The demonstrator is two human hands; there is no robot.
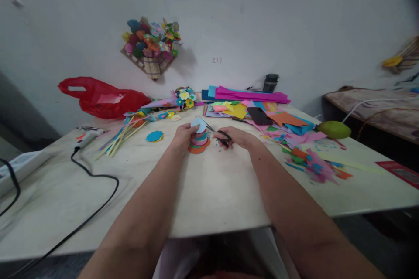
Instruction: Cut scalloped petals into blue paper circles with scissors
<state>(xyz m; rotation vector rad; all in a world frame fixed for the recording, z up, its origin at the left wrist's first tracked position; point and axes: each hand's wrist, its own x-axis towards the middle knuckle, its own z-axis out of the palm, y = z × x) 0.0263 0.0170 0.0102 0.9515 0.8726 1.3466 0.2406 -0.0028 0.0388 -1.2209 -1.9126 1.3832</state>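
Note:
Pinched in my left hand [182, 136] is a piece of light blue paper [199, 124], raised a little above the table. My right hand [236, 136] grips a pair of black-handled scissors [224, 139], whose blades point left at the paper's edge. Whether the blades touch the paper I cannot tell. Under the light blue piece lies a fanned stack of coloured paper rounds [198, 144], orange at the bottom. Small blue scraps [220, 147] dot the tabletop below the scissors. Left of my left hand rests a blue scalloped paper shape [154, 136] with yellow showing beneath it.
A glue gun [87, 137] with a black cord lies left, near a power strip [22, 168] and thin paper sticks [126, 137]. Behind are a red plastic bag [101, 98] and paper flowers [185, 97]. To the right lie a phone [259, 116], paper scraps [316, 165] and a green fruit [334, 129].

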